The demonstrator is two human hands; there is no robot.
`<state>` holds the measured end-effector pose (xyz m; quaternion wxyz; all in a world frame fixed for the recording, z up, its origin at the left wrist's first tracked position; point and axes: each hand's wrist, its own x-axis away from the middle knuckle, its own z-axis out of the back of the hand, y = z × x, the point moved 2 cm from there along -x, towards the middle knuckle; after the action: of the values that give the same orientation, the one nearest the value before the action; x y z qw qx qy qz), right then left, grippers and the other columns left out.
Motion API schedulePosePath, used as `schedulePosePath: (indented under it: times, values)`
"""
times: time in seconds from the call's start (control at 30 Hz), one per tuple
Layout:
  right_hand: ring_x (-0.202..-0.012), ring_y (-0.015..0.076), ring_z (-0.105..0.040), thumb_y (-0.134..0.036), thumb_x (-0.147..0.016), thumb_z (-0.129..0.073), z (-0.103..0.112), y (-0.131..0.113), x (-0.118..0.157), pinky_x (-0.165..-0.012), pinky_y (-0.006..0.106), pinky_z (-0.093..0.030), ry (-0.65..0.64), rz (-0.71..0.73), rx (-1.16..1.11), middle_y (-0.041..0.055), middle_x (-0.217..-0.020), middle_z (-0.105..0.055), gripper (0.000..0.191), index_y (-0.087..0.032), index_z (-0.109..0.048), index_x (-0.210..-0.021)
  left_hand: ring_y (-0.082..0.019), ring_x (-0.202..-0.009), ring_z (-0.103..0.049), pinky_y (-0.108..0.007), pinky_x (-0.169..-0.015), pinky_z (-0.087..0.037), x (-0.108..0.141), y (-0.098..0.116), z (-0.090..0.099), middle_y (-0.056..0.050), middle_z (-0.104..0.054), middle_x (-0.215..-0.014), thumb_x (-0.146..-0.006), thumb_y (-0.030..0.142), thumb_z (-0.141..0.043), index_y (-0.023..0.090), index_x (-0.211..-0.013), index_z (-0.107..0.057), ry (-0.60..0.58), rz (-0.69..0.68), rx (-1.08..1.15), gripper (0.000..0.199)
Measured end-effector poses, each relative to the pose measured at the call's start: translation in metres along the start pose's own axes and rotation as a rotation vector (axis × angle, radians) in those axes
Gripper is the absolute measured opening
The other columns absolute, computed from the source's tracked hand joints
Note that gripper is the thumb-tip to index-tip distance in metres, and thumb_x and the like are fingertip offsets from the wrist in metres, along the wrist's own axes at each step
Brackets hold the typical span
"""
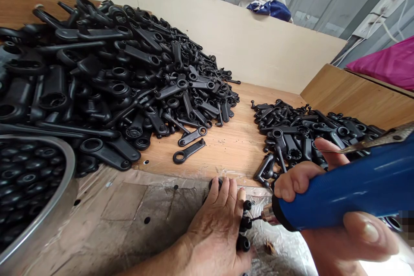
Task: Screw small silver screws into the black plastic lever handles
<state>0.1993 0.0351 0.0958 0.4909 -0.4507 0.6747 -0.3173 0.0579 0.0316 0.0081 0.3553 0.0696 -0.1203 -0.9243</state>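
My left hand [215,228] lies across several black crank handles on the plastic-covered work surface, holding them down. Its fingers are stretched close together and hide most of the handles. Black knobs [243,243] stick out to the right of this hand. In my right hand [299,181] is a blue electric screwdriver [336,189], gripped around its body and tilted down to the left. The thin bit [257,218] points at the middle knob [246,223] and appears to touch it; the screw itself cannot be made out.
A large heap of black crank handles [119,73] fills the left and back. Another pile [291,133] sits at the right against a wooden side board [359,95]. A metal bowl [69,159] of black knobs stands front left. Two loose handles [189,151] lie mid-table.
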Motion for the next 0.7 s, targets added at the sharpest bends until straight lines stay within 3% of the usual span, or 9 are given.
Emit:
schedulePosePath:
  times: [0.33, 0.47, 0.6, 0.7]
  values:
    - [-0.051, 0.0171, -0.054, -0.044, -0.058, -0.079, -0.001, -0.002, 0.003, -0.048, 0.031, -0.049, 0.006, 0.046, 0.125, -0.0017, -0.062, -0.060, 0.060, -0.031, -0.060, -0.114, -0.047, -0.134, -0.023, -0.063, -0.108, -0.021, -0.001, 0.000, 0.000, -0.035, -0.031, -0.142, -0.086, 0.064, -0.034, -0.003, -0.139, -0.034, -0.046, 0.002, 0.036, 0.085]
    - [-0.055, 0.0192, -0.056, -0.041, -0.062, -0.077, 0.007, 0.000, 0.007, -0.050, 0.032, -0.050, -0.071, 0.032, 0.133, -0.0009, -0.066, -0.060, 0.061, -0.032, -0.055, -0.119, -0.046, -0.135, -0.021, -0.062, -0.108, -0.020, -0.001, 0.000, -0.002, -0.036, -0.026, -0.144, -0.086, 0.064, -0.037, -0.003, -0.140, -0.032, -0.042, 0.015, 0.057, 0.086]
    - [-0.058, 0.0203, -0.056, -0.038, -0.065, -0.073, 0.008, 0.005, 0.011, -0.054, 0.035, -0.050, -0.107, 0.043, 0.150, 0.0005, -0.070, -0.059, 0.063, -0.029, -0.050, -0.123, -0.047, -0.134, -0.023, -0.062, -0.107, -0.023, -0.002, 0.001, -0.002, -0.036, -0.028, -0.142, -0.088, 0.063, -0.031, -0.005, -0.139, -0.032, -0.025, -0.002, 0.032, 0.085]
    - [-0.063, 0.0199, -0.056, -0.038, -0.066, -0.071, 0.004, 0.007, 0.019, -0.059, 0.035, -0.050, -0.059, 0.012, 0.158, -0.0002, -0.073, -0.059, 0.061, -0.032, -0.048, -0.122, -0.047, -0.133, -0.028, -0.062, -0.106, -0.023, -0.002, 0.002, -0.002, -0.035, -0.033, -0.141, -0.089, 0.063, -0.029, -0.004, -0.137, -0.036, -0.003, -0.005, -0.025, 0.083]
